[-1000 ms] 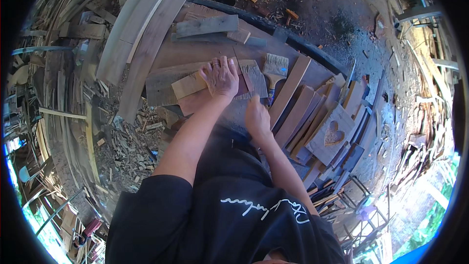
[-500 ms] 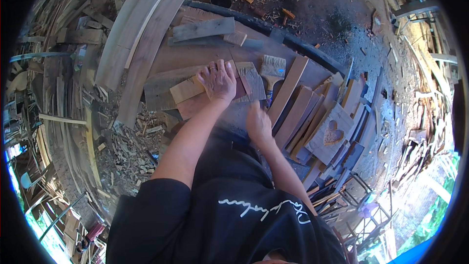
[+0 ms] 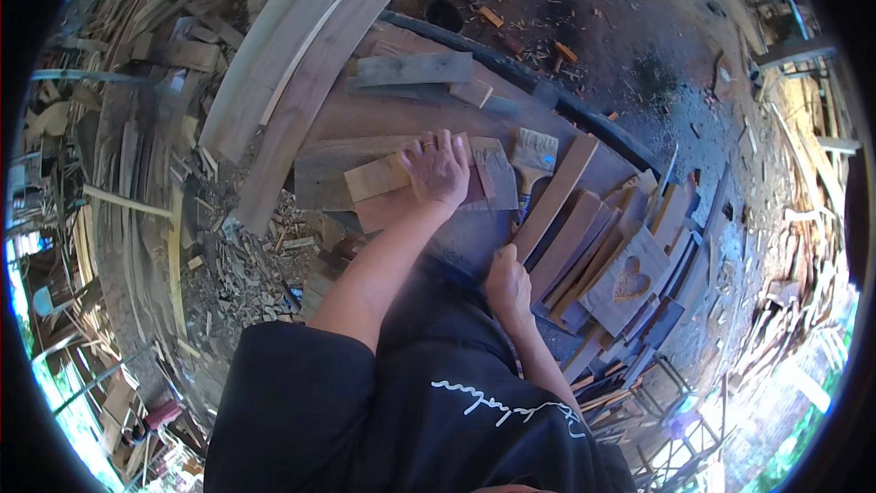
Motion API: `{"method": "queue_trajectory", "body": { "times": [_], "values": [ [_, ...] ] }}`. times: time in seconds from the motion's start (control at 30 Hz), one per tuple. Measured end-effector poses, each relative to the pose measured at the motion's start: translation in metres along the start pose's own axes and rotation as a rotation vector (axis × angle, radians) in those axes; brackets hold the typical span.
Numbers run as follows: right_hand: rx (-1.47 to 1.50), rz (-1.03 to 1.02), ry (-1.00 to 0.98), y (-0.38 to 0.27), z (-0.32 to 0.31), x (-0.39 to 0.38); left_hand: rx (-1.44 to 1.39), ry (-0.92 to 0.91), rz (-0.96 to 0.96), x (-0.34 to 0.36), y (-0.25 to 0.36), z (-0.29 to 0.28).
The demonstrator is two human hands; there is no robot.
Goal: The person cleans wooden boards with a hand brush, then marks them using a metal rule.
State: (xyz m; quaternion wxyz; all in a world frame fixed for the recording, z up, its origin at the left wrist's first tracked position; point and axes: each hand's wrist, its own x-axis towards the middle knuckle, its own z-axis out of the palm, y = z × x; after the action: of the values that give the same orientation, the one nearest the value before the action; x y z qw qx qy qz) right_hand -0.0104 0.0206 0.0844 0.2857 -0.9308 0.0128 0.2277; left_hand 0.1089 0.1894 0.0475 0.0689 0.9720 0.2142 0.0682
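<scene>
My left hand [image 3: 440, 173] lies on a stack of small wooden pieces, fingers stretched out and slightly apart, pressing from above. Beneath it are a pale wooden block [image 3: 374, 179] and a reddish board [image 3: 383, 210]. A wider grey board [image 3: 319, 164] lies under these. Close to my body, my right hand [image 3: 508, 285] is closed with its thumb on top. What it grips, if anything, is hidden. A wide paintbrush [image 3: 536, 151] lies to the right of the grey board, bristles pointing away from me.
Several narrow boards [image 3: 570, 237] are lined up at the right, with a heart-carved board [image 3: 625, 281] on top. Short planks [image 3: 415, 68] lie at the back of the worktable; long planks [image 3: 315, 96] stretch along its left. Wood scraps [image 3: 265, 265] litter the ground.
My right hand has drawn back toward my body, away from the wood pieces. My left hand stays pressed on them. The whole view has shifted slightly.
</scene>
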Motion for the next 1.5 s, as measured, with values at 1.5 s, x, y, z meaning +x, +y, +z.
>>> {"method": "queue_trajectory", "body": {
  "times": [1.5],
  "values": [
    [0.032, -0.144, 0.008, 0.0, 0.01, 0.02, -0.099, 0.054, -0.015, 0.004, -0.006, 0.0]
  ]
}}
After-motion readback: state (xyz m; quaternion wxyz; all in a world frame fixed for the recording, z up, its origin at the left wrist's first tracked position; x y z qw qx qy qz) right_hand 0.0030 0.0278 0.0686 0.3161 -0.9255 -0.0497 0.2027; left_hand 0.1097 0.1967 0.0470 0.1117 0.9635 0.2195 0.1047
